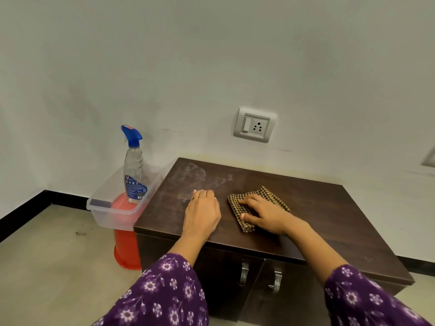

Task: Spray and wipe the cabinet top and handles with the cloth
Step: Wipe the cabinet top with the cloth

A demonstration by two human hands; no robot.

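Observation:
A dark brown wooden cabinet top [317, 208] stands against the wall, with wet spray streaks near its back left corner. A folded brown-and-tan checked cloth [263, 196] lies on the top, and my right hand [266, 215] presses flat on it with fingers spread. My left hand [202, 212] rests flat on the bare top just left of the cloth, a ring on one finger. Two metal handles [244, 274] hang on the cabinet doors below the front edge. A clear spray bottle [134, 168] with a blue trigger stands upright left of the cabinet.
The bottle sits in a clear plastic tub [110, 210] on an orange upturned bucket [124, 245], touching the cabinet's left side. A wall socket [255, 125] is above the cabinet. Beige floor [54, 267] lies to the left.

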